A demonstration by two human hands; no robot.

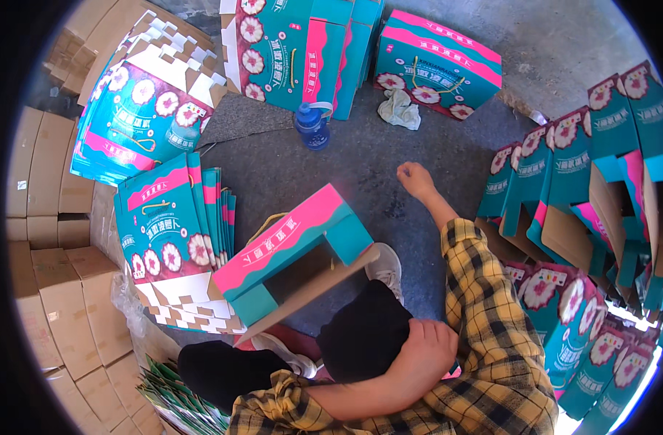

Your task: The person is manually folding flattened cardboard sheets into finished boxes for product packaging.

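My right hand (416, 180) is stretched out above the dark floor, its fingers curled closed and nothing showing in them. My left hand (427, 351) lies across my body by my black-clad knee (364, 326). Its fingers are bent round and their tips are hidden; a sliver of pink shows beside it. In front of my legs a pink and teal carton (299, 250) stands tilted, one side open with a brown flap hanging out and a yellow cord handle at its far edge. Neither hand touches this carton.
Flattened teal cartons (161, 225) lean in a stack at left, with more (146, 109) behind. A blue bottle (313, 129) and crumpled cloth (399, 110) sit ahead, near a closed carton (439, 65). Opened cartons (571, 174) are piled at right; brown boxes (52, 167) line the left.
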